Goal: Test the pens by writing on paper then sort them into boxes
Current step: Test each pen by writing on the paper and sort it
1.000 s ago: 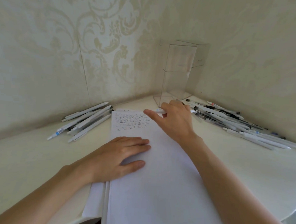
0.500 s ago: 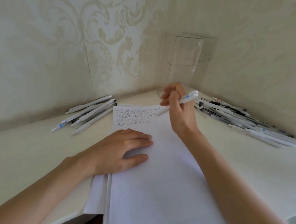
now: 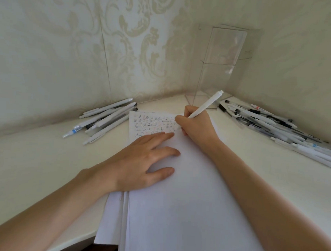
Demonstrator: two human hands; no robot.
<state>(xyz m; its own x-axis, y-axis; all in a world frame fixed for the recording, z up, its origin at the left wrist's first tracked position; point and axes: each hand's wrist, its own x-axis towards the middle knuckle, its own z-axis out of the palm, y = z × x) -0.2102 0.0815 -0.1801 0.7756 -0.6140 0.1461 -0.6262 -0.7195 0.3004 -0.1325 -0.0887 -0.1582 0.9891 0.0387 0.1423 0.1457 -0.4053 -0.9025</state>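
**Hands on the page, pen to paper**

Right hand (image 3: 196,124) grips a white pen (image 3: 206,104) in a writing hold, tip down at the paper (image 3: 186,201), right beside the rows of marks near its far edge. Left hand (image 3: 143,158) lies flat, fingers spread, pressing the sheet to the counter (image 3: 37,158). Small pile of pens (image 3: 106,119) left of the paper, bigger pile of pens (image 3: 273,127) right, clear box (image 3: 217,67) upright in the corner.

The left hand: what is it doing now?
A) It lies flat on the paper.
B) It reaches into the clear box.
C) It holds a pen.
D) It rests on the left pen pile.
A: the left hand lies flat on the paper, fingers straight, while the right hand grips the white pen.
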